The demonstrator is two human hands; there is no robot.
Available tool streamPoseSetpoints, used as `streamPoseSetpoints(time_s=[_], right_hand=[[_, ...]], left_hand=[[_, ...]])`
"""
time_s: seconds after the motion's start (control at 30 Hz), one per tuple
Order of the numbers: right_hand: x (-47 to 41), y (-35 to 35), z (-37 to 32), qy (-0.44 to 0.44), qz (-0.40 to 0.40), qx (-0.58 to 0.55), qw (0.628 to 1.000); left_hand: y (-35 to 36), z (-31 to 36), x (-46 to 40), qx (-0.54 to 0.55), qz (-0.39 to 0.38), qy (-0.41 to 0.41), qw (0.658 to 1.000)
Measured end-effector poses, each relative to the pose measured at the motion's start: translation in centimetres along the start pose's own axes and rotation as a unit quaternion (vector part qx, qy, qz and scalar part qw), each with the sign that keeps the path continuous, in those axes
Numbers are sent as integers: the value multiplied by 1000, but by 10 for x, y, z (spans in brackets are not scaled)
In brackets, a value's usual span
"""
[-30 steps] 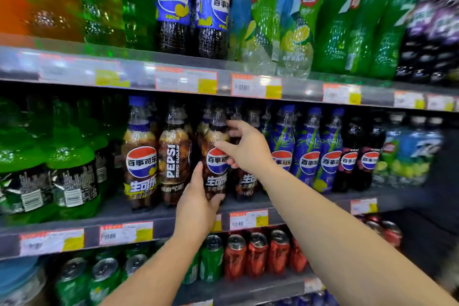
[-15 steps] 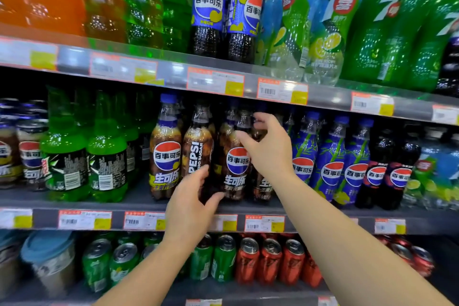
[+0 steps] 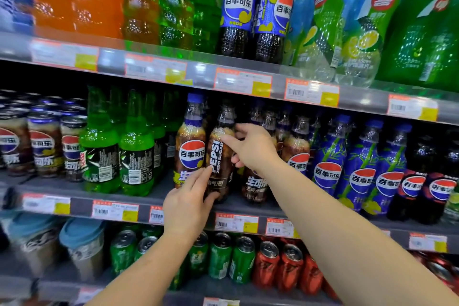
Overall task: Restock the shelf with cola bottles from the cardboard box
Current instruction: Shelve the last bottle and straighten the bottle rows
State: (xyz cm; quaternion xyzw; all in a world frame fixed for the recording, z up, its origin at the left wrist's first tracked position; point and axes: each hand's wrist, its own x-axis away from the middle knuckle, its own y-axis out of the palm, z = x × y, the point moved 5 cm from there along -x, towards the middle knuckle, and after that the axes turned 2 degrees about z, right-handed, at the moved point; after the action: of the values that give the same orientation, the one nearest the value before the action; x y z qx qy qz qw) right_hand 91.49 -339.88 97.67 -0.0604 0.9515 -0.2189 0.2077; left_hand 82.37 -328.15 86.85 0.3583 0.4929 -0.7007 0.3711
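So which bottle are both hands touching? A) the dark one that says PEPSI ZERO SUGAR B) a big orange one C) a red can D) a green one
A: the left hand holds the PEPSI ZERO SUGAR bottle low down, and the right hand touches its shoulder.
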Motion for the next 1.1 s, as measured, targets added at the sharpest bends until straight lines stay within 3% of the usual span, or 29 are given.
streamPoseSetpoints(time_s=[0.27,0.43,0.6,0.83,0.97,1.1], right_hand=[[6,0,-4,-10,-21,-25,999],[5,-13,-5,-27,0,23,999],[8,-14,-7,-20,-28,38,999],[3,-14,-10,-26,28,82,996],[4,-11,-8,-43,59,114,991],[7,-15,-3,-41,71,109,991]], left_hand=[[-1,0,-3,22,4,30,999],[5,-6,0,5,-3,47,999],[4,-9,-3,-29,7,65,997],[4,-14,-4,-28,-8,75,997],[-1,-13,-4,-15,-14,60,998],[-20,-28,-1,31,26,-21,999]])
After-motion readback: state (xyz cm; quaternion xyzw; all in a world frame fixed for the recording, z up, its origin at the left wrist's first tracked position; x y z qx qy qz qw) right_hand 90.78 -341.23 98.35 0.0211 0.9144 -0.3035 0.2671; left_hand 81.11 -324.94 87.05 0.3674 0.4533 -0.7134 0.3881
